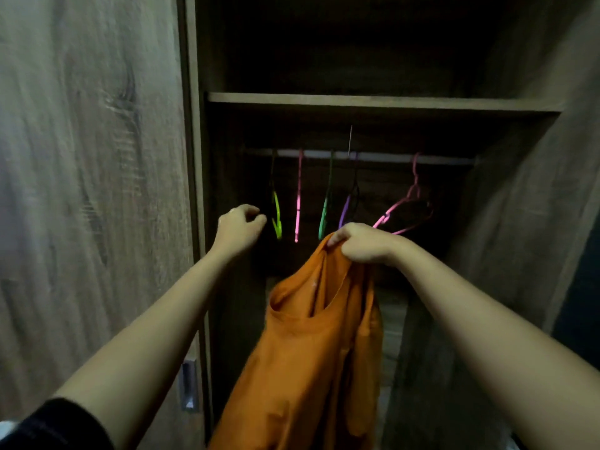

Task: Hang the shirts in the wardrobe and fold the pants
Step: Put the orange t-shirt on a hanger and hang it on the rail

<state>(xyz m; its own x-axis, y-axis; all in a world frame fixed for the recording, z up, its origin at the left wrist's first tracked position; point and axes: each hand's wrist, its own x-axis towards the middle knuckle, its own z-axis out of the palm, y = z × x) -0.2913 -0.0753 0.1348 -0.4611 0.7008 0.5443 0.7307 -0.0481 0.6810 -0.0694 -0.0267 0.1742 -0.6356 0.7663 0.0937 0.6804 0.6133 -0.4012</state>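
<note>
Shirts come first: left hand (240,224), fingers loosely curled and empty, reaches just left of the yellow-green hanger (276,216). Clumsy tugging could probably knock neighbouring hangers off the rail (373,156). Right hand (360,240) pinches the orange shirt (311,345), which dangles limp and creased below its fingers.

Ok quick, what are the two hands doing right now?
Left hand: loosely curled, holding nothing, close to the yellow-green hanger.
Right hand: closed, gripping the orange shirt by its top.
</note>
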